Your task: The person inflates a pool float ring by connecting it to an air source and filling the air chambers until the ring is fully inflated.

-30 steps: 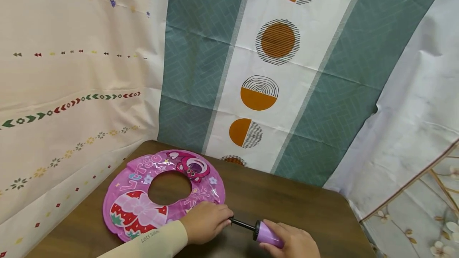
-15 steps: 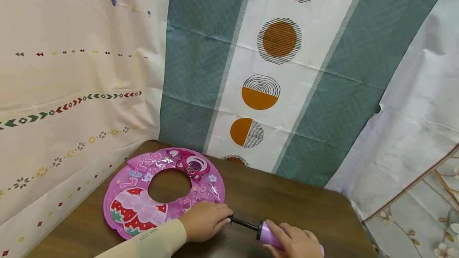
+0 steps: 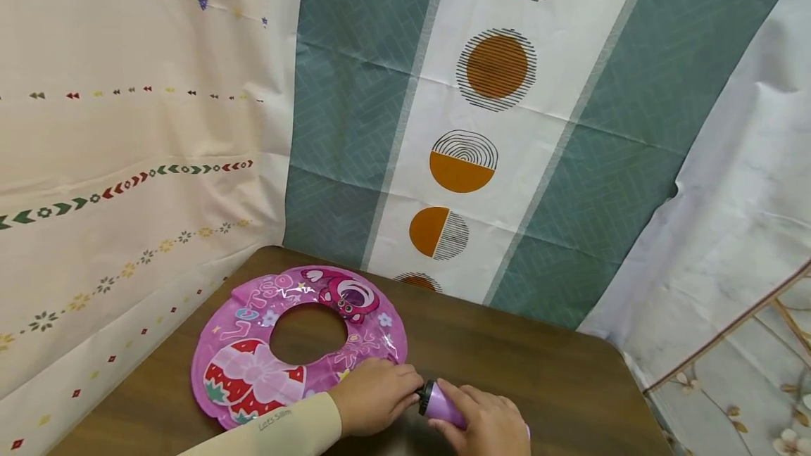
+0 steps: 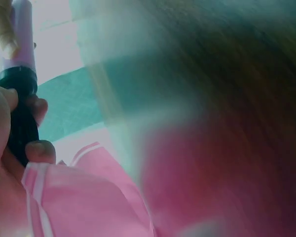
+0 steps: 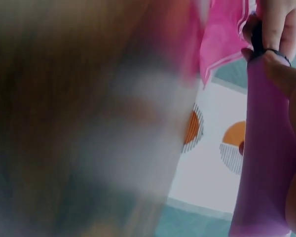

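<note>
Left hand (image 3: 376, 397), pale sleeve (image 3: 285, 428) printed with small lettering, has its fingers curled round the black end (image 4: 23, 123) of a purple hand pump (image 3: 441, 407), while the right hand (image 3: 484, 421) grasps the purple barrel, thumb laid along it close to the black collar. The pump is held low above the near part of a brown wooden table (image 3: 538, 371), just beside a pink swim ring (image 3: 374, 315) (bear, strawberries and "LOTSO" on its glossy top) that lies near the table's left edge, its near right rim partly hidden behind the left hand.
</note>
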The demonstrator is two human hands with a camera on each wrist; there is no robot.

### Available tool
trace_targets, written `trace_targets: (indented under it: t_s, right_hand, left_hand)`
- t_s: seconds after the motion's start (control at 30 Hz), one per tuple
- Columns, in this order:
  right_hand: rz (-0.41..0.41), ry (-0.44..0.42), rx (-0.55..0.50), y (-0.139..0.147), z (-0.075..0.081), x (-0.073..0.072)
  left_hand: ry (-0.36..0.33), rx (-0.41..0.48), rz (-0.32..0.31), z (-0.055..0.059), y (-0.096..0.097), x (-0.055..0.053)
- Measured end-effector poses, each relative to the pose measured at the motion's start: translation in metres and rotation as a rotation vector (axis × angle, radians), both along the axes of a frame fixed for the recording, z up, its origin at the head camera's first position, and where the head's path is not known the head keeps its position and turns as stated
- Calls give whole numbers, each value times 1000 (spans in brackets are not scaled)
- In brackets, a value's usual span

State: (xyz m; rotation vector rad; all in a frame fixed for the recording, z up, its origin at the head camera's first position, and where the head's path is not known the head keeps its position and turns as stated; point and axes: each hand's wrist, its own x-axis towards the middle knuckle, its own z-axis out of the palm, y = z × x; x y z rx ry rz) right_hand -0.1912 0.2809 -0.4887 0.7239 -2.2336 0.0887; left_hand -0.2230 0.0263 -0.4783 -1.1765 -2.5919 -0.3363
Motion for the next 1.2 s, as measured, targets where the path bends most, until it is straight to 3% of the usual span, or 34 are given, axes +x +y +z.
trace_targets:
  t_s: [0.17,0.3,0.5,0.6,0.77,0.87,1.0,1.2]
  right_hand:
    - [-25,-203,-1,12,7,2]
    - [-59,-367,15,35,18,5]
    - [-124,-477,18,80,28,11]
    - [-102,-396,41,94,27,9]
    - [15,51,92,88,18,-2]
    - [49,204,98,65,15,-4]
    - [21,143,100,33,11,0]
    - [-28,-15,50,11,3,1]
  left_hand:
    - [-86,13,3,1,-8,-1]
    - [-104,13,6,1,-14,-4]
    - [-107,27,34,-3,-25,-9]
    - [-121,40,36,-4,-27,-12]
    - [-155,64,43,-3,-22,-15]
    - [-162,78,6,-3,-13,-12]
    - [-91,89,-37,-2,0,-5]
    - [118,59,10,-8,9,1]
